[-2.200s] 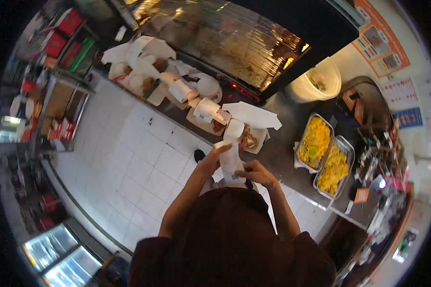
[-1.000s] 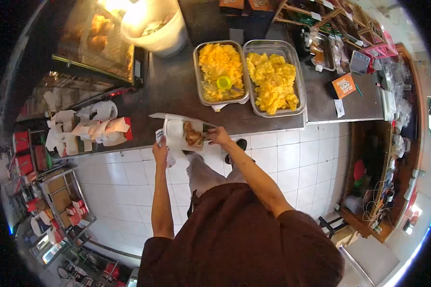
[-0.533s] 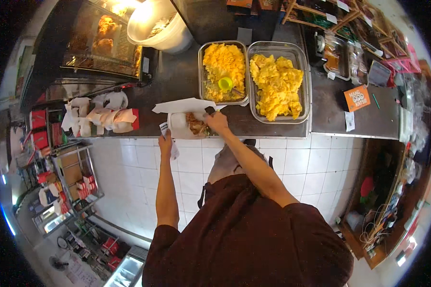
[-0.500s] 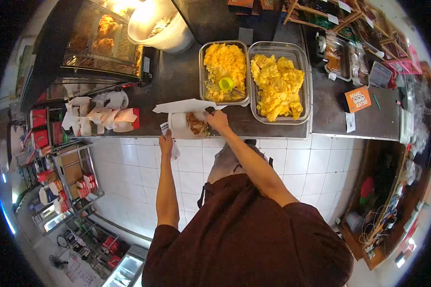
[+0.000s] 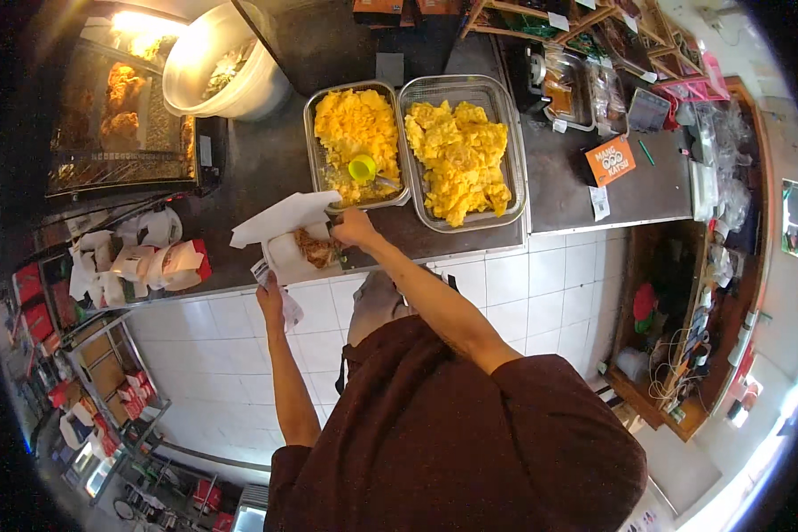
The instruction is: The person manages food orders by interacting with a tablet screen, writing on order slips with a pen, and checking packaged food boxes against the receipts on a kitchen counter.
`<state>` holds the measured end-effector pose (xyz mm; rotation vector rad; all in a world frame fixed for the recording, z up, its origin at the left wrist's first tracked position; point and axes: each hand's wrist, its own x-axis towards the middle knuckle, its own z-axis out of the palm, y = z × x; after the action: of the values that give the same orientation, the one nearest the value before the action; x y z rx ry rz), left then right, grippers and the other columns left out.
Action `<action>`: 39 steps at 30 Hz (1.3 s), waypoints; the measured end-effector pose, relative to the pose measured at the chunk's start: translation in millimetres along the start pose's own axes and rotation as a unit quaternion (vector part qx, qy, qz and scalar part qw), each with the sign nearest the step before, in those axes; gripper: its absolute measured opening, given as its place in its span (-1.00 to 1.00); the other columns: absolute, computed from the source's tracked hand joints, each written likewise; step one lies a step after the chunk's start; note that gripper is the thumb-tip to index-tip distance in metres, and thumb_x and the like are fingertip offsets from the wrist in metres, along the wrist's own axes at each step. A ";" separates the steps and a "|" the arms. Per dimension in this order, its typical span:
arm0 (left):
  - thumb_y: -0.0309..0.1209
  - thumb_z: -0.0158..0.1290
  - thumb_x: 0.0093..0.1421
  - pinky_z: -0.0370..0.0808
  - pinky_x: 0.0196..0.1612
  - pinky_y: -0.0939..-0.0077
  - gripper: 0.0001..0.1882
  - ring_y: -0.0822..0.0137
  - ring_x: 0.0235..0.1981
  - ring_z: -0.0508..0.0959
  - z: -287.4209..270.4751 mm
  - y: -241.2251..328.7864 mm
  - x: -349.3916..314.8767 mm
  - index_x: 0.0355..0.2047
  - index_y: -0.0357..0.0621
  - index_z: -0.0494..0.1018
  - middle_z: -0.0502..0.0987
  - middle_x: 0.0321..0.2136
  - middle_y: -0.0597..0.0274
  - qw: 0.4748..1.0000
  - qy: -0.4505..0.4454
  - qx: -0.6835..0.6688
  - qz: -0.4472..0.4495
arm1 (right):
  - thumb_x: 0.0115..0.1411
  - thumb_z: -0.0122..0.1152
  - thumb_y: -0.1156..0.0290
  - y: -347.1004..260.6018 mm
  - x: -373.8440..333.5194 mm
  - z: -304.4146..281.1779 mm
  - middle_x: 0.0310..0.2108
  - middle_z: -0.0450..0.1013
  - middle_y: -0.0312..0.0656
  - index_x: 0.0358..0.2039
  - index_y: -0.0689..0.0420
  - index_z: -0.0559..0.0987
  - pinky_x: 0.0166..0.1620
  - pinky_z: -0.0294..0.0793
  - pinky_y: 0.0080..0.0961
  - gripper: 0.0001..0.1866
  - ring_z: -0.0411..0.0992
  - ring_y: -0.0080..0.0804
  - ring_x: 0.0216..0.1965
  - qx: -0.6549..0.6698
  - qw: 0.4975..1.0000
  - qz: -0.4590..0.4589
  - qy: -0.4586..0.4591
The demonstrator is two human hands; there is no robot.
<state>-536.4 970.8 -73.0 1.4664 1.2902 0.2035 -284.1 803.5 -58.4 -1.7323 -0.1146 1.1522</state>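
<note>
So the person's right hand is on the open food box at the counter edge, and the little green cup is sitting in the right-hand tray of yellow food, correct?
Not quite. The head view shows the green cup in the left tray, not the right tray. The right hand is indeed on the open food box at the counter edge.

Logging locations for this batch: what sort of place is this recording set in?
Most likely a takeaway food stall or small shop kitchen: two metal trays of yellow food on a dark counter, a heated display case, and an open paper meal box by the right hand.

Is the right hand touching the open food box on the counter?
Touching: the head view shows the right hand resting on the rim of the open food box.
</note>
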 end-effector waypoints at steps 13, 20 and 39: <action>-0.01 0.11 0.27 0.35 -0.42 0.47 -0.52 0.51 -0.49 0.36 -1.5 -10.7 12.8 -0.29 -0.29 0.52 0.47 -0.52 0.35 1.000 0.020 -0.014 -0.015 | 0.05 0.28 0.02 -4.3 24.9 -4.3 -0.28 0.53 0.17 -0.17 0.25 0.59 -0.14 0.51 -0.16 -0.47 0.53 0.05 -0.21 -0.200 0.979 0.023 0.026; -0.01 0.10 0.28 0.41 -0.34 0.44 -0.48 0.46 -0.42 0.45 0.7 -8.1 10.7 -0.21 -0.36 0.53 0.55 -0.44 0.26 1.000 0.014 -0.019 -0.010 | 0.10 0.31 0.17 22.9 23.1 7.9 -0.59 0.53 0.04 -0.43 0.33 0.65 -0.40 0.57 -0.36 -0.61 0.59 -0.26 -0.52 -0.211 0.971 -0.085 0.066; -0.41 0.13 0.24 0.52 -0.38 0.47 -0.77 0.39 -0.43 0.57 184.1 84.6 -203.3 -0.15 -0.30 0.57 0.63 -0.38 0.14 0.984 -0.018 0.103 0.143 | -0.02 0.16 0.47 38.2 -164.2 -250.6 -0.45 0.49 0.11 -0.49 0.22 0.55 -0.29 0.45 -0.07 -0.90 0.47 0.14 -0.37 -0.366 0.912 -0.182 0.027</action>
<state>-434.6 721.9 27.2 1.8248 1.0920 0.2347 -204.8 524.4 25.6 -2.2554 -0.8961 0.8210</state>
